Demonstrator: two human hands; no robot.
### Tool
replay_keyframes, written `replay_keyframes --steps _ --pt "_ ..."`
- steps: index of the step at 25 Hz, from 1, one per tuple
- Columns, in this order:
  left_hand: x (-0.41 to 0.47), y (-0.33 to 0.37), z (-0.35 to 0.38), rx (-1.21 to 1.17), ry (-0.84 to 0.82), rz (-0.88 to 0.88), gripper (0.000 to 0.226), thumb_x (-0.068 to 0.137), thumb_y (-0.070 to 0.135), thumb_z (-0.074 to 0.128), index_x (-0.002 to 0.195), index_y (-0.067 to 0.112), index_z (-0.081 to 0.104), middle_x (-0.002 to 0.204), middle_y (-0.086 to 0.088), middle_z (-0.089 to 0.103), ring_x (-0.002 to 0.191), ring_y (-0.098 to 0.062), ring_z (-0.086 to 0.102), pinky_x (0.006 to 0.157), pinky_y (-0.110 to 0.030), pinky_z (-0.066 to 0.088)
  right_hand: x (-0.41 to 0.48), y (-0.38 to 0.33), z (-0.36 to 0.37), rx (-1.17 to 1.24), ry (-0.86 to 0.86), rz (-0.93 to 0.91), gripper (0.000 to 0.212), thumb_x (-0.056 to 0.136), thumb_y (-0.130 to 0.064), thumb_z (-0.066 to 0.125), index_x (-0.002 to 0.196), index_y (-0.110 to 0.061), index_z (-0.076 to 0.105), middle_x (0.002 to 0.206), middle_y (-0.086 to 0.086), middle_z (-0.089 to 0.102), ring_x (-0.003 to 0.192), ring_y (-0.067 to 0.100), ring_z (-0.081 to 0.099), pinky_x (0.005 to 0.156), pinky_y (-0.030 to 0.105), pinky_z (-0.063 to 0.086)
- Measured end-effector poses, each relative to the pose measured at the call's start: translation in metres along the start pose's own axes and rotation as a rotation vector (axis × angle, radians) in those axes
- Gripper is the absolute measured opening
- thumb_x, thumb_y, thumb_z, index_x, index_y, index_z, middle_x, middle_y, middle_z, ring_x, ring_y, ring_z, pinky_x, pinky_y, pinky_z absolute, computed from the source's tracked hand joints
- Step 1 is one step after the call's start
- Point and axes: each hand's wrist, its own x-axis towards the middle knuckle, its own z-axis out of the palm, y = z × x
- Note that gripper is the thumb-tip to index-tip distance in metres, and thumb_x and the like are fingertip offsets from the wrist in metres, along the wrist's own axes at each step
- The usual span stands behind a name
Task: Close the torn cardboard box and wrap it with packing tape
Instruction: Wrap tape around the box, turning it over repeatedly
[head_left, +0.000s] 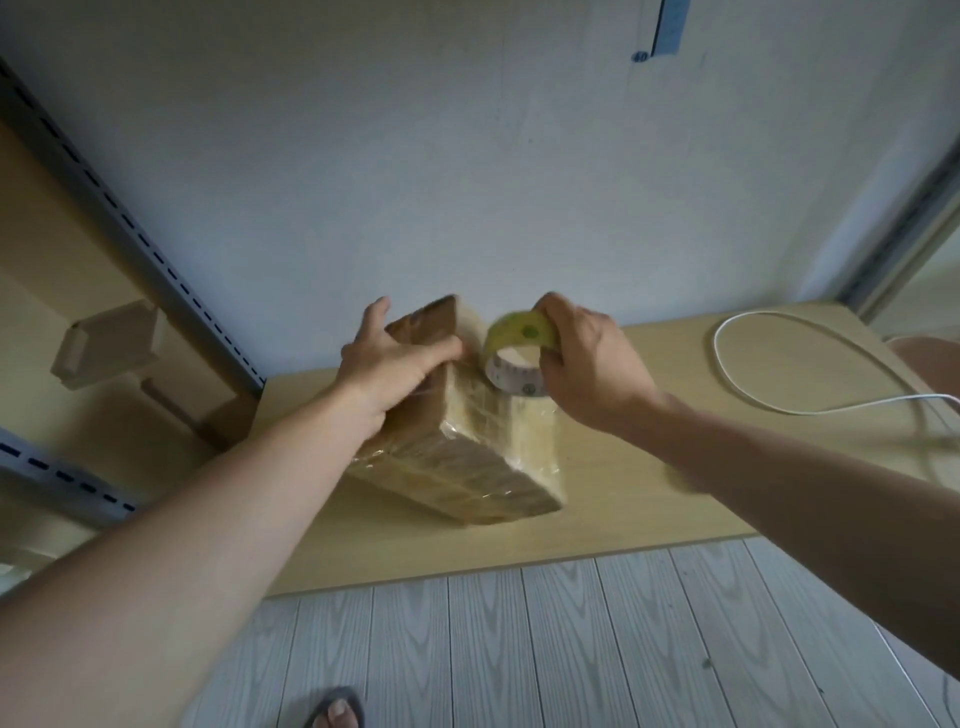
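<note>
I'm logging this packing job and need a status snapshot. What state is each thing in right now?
cardboard box: closed, on the table, largely covered in clear tape.
tape roll: lifted beside the box's far end, held upright.
left hand: pressing down on the box.
right hand: gripping the tape roll.
white cable: lying looped on the table.

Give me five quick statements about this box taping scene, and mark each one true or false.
1. The right hand holds the tape roll. True.
2. The left hand rests on the cardboard box. True.
3. The box sits on the floor. False: it sits on the wooden table.
4. A white cable lies on the table to the right. True.
5. The box is bare cardboard. False: shiny clear tape already covers it.
</note>
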Motion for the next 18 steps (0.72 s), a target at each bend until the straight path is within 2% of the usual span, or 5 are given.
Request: replay_keyframes --steps 5,10,13,15,18 --pt "-0.003 -0.057 0.013 -0.348 -0.288 -0.105 0.097 0.052 0.063 0.083 0.140 0.040 0.049 0.120 -0.012 0.069 0.097 -0.026 0.069 0.081 -0.040 0.056 0.000 -0.012 0.010 0.180 -0.101 0.021 0.022 0.085 -0.002 0.049 0.104 -0.014 0.049 0.085 0.002 0.055 0.068 0.017 0.050 0.052 0.027 0.034" --pt "0.013 -0.073 -0.001 -0.258 -0.388 0.092 0.058 0.093 0.049 0.053 0.148 0.032 0.044 0.145 -0.003 0.055 0.127 -0.019 0.056 0.108 -0.039 0.045 0.002 -0.017 0.057 0.238 -0.340 -0.020 0.036 0.090 -0.004 0.050 0.124 -0.012 0.040 0.099 0.007 0.058 0.077 0.022 0.055 0.050 0.016 0.034" --pt "0.028 -0.085 -0.024 0.100 -0.532 0.145 0.099 0.081 0.028 0.069 0.161 0.032 0.010 0.166 0.004 0.021 0.152 -0.016 0.021 0.123 -0.037 0.021 -0.003 -0.020 0.077 0.252 -0.337 -0.023 0.033 0.090 -0.003 0.048 0.121 -0.007 0.040 0.094 0.012 0.060 0.076 0.028 0.057 0.052 0.030 0.041" --pt "0.026 -0.092 -0.022 0.255 -0.614 0.235 0.128 0.059 0.058 0.085 0.158 0.039 0.007 0.163 0.001 0.024 0.151 -0.018 0.022 0.124 -0.043 0.023 -0.001 -0.017 0.078 0.256 -0.312 0.018 0.032 0.089 -0.003 0.049 0.120 -0.007 0.041 0.096 0.014 0.063 0.078 0.030 0.060 0.057 0.038 0.048" --pt "0.026 -0.097 -0.004 0.460 -0.463 0.371 0.126 0.031 0.095 0.070 0.133 0.070 0.000 0.167 0.002 0.007 0.154 -0.021 0.012 0.123 -0.049 0.025 0.003 -0.018 0.075 0.242 -0.345 -0.012 0.032 0.087 -0.001 0.049 0.118 -0.007 0.042 0.097 0.015 0.064 0.079 0.031 0.059 0.058 0.036 0.047"
